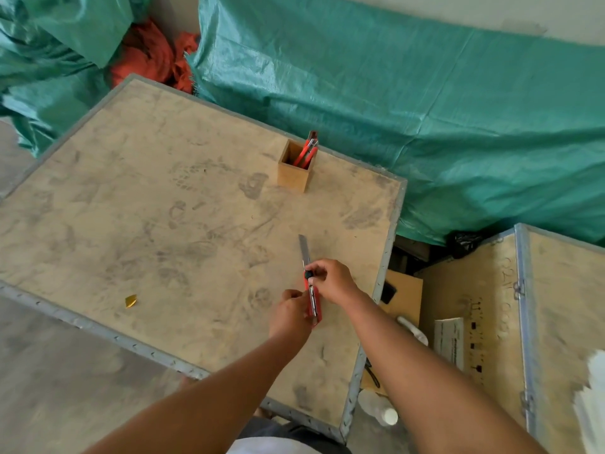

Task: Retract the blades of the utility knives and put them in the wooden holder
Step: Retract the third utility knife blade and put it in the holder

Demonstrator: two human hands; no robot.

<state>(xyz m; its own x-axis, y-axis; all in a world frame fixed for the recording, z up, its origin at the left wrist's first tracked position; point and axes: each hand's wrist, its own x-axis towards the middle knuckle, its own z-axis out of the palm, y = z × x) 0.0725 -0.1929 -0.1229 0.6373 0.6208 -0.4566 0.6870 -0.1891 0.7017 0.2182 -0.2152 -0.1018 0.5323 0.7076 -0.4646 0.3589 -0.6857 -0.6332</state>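
Left hand (291,309): lower centre of the frame, fingers clenched around the rear of the knife's red handle.
Right hand (330,281): just right of the left, pinching the knife near its black slider knob.
Knife (311,290): held by both hands just above the board in the lower centre; the blade (303,249) sticks out, pointing to the top of the frame.
Holder (294,170): wooden box standing upright in the upper centre, near the board's far edge, well apart from the hands.
Knives in holder (307,150): red ones, leaning toward its right corner, tips sticking out above the rim.
Board (147,208): scuffed, dusty wooden top with a metal rim, filling the left and middle.
Gold scrap (131,301): lower left on the board, alone.
Tarp (425,109): green, across the top and right.
Crate (491,306): wooden, lower right, beside the board.
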